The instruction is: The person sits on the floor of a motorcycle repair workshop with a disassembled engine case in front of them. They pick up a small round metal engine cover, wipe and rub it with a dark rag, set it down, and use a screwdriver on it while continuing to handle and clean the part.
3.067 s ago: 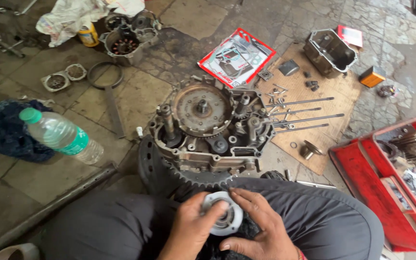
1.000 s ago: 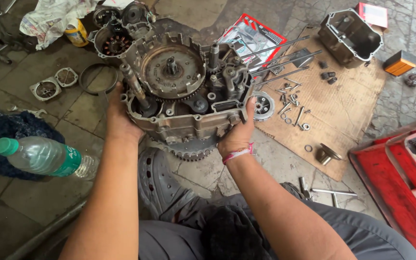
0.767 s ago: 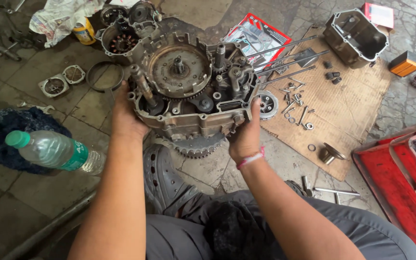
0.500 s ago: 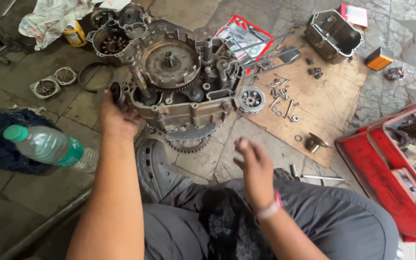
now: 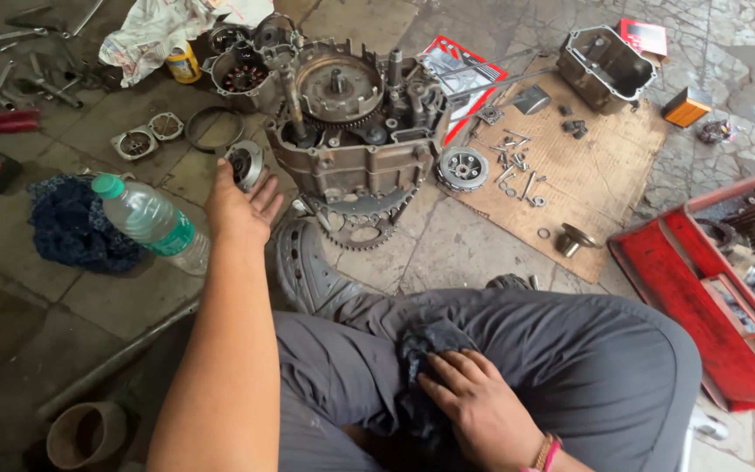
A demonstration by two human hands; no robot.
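A person is sitting on a stone-tiled floor [image 5: 482,253] in grey trousers, looking down at an opened grey metal motorcycle engine case [image 5: 351,131] lying in the upper middle of the frame, its round toothed clutch wheel and shafts exposed, with a loose toothed sprocket ring [image 5: 360,229] at its near edge. The left hand [image 5: 239,205] is reaching out in the centre left of the frame, palm down with fingers [image 5: 266,197] spread open, touching or just short of a small round silver metal engine part [image 5: 245,163] resting beside the case; it is hard to tell whether there is contact. The right hand [image 5: 482,406] is resting at the lower middle, fingers loosely curled down on a dark blue cloth rag [image 5: 425,358] lying on the lap, pressing rather than clearly gripping it. A clear plastic water bottle with a green cap [image 5: 152,223] is lying at the left beside a dark blue bundle of cloth [image 5: 67,227]. A brown cardboard sheet [image 5: 570,175] at the upper right is carrying bolts, a round silver clutch hub [image 5: 463,168] and a grey metal cover [image 5: 605,65]. A red metal toolbox [image 5: 709,288] is sitting open at the right edge. Judging by this, the engine is well stripped, with many parts off and spread about, and the case itself is looking far from reassembled
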